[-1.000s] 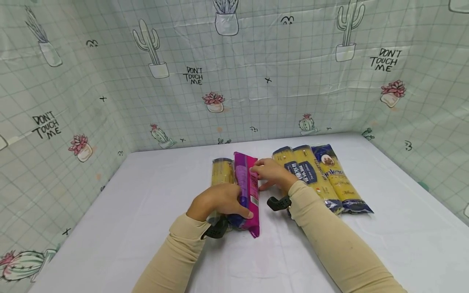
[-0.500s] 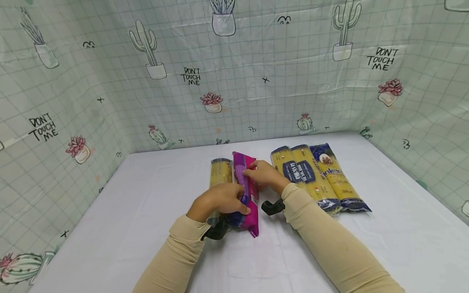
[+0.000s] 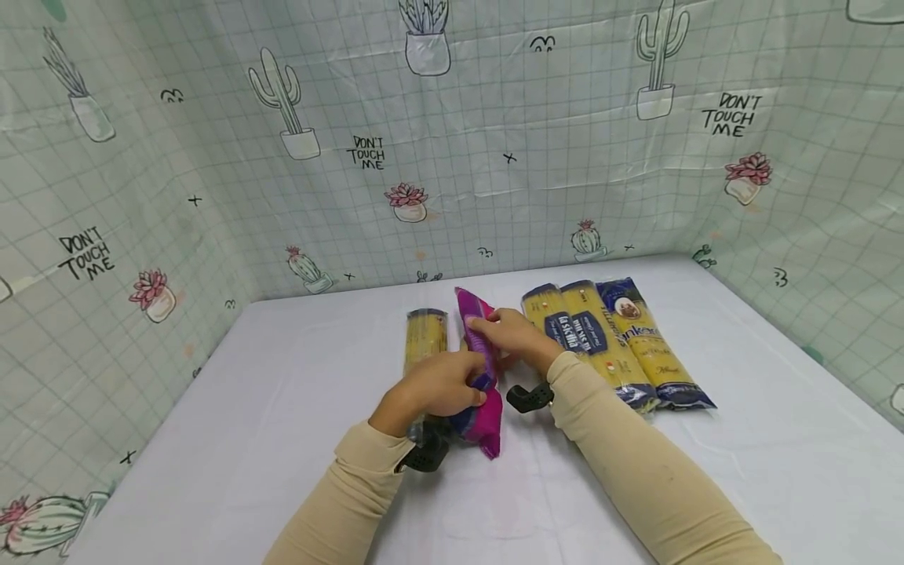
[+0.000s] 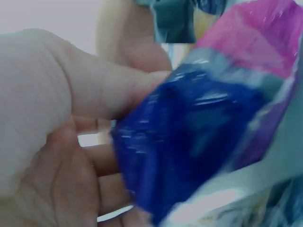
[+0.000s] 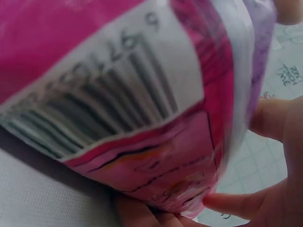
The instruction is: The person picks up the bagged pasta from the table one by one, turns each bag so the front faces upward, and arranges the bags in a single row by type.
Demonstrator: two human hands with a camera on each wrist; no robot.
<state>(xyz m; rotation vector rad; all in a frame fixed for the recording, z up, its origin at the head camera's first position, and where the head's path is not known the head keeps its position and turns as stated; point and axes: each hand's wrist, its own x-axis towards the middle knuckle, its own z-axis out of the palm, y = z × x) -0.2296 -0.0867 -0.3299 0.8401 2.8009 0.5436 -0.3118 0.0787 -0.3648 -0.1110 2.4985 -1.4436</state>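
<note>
Head view: pink packet (image 3: 489, 416) near the middle of the worktop (image 3: 297, 392), long axis running away from the person, held by both hands. Left hand (image 3: 441, 384) grasping it toward the near end; right hand (image 3: 519, 336) pinching the far half, fingertips over the purple face. Whether the packet rests on the worktop or is slightly raised: cannot tell. Left wrist view: thumb against the glossy deep-blue section, grey band and pink beyond. Right wrist view: barcode (image 5: 109, 90) on a white patch, digits along one edge, blurred and turned; smaller print on the pink below it, not legible.

Just left of the packet, a lone yellow pack (image 3: 427, 333), dark-blue band at its far end, partly covered by the left hand. No lettering readable on it.

To the right, past the right hand, three more packs lying side by side, slanted. Nearest the hand, the Sicilia pack (image 3: 540, 306): "la sicilia" on a dark-blue label. Next, the middle pack (image 3: 614, 357): similar label, words unclear. Outermost, the blue-ended pack (image 3: 653, 345): "nkar" legible within its brand name, round brown emblem above.

Behind, pale gridded cloth (image 3: 459, 118) printed with potted cacti; "DON'T TOUCH ME" repeated across it. Beige sleeves (image 3: 636, 455) on both arms.
</note>
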